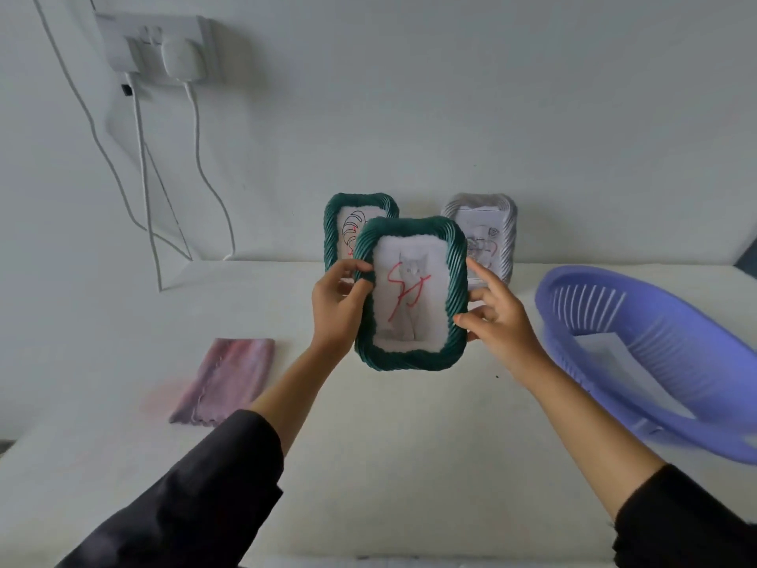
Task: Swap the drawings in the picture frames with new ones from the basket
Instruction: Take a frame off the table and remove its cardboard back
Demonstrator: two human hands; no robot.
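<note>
Hands, left (336, 313) and right (504, 325), around green frame (409, 360) above white table (389, 444); pink cloth (229, 379), purple basket (614, 282), pale wall (409, 116).

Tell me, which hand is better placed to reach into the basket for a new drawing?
Right, probably: the right hand is nearer the basket, while the left hand grips the frame.

**Both hands raised at mid-chest, gripping from either side**

The left hand (340, 309) is gripping the left rim of the green frame (409, 358), with its thumb and forefinger curling onto the front of the rim. The right hand (502, 325) is pinching the right rim. Its thumb is lying on the front, its index finger is pointing up along the edge, and its other fingers are tucking behind. Both forearms are reaching forward and angling inward, bare below the dark sleeves (196, 498).
</note>
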